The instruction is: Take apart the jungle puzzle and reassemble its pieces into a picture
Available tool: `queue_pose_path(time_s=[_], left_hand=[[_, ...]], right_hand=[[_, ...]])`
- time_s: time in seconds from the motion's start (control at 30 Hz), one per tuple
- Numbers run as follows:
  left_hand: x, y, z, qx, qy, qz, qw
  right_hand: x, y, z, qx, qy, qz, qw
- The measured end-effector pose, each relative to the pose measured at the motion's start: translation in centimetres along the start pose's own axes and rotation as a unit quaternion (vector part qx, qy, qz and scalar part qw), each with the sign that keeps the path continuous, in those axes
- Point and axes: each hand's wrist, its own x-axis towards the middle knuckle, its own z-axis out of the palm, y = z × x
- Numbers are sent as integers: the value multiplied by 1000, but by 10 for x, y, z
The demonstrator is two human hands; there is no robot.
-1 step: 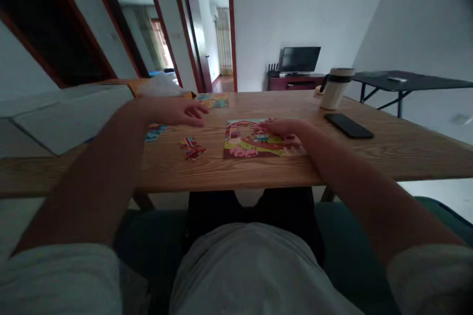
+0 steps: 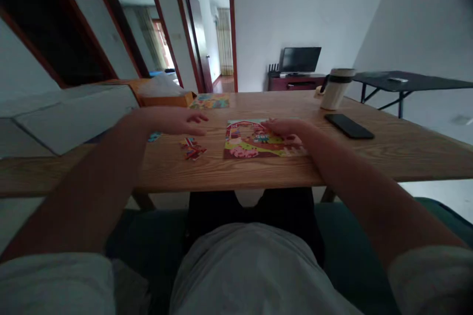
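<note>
My left hand [image 2: 181, 120] hovers over the table with its fingers apart and nothing in them. Just in front of and below it lie several loose red and blue jigsaw puzzle pieces [image 2: 192, 150]. Some blue pieces [image 2: 154, 136] show partly behind my left wrist. My right hand [image 2: 283, 127] rests on a colourful jigsaw puzzle [image 2: 244, 150] with a farm scene, its fingers stretched out over the upper middle part. The right side of that puzzle is partly covered by my hand and forearm.
Another colourful picture sheet [image 2: 210, 102] lies farther back on the wooden table [image 2: 258, 174]. A white box [image 2: 77, 113] and an orange box [image 2: 166, 102] with clear plastic stand at left. A black phone [image 2: 349, 125] and a cream tumbler [image 2: 336, 89] are at right.
My left hand has come down slightly and nearer to me, uncovering more of the orange box and covering more of the blue pieces. My right hand stays on the puzzle.
</note>
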Motion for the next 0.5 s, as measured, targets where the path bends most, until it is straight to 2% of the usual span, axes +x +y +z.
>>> queue_pose_path(time_s=[0.03, 0.1, 0.2, 0.27, 0.37, 0.43, 0.5], left_hand=[[-9, 4, 20, 13, 3, -20, 1000], [-25, 9, 57, 8, -31, -49, 998], [-44, 13, 98, 54, 13, -56, 997], [-57, 16, 113, 58, 40, -4, 997], [-76, 26, 125, 64, 82, 51, 993], [-87, 32, 133, 78, 141, 79, 984], [-96, 34, 142, 95, 202, 116, 968]], right_hand=[[-1, 0, -1, 2, -4, 15, 1000], [-2, 1, -2, -1, -9, 32, 999], [-3, 0, -4, -18, -8, 24, 1000], [-3, 0, -6, -31, -1, 9, 999], [-1, -1, -8, -34, 0, 4, 999], [1, 0, -9, -32, 6, -11, 999], [4, -1, -8, -27, 31, -57, 998]])
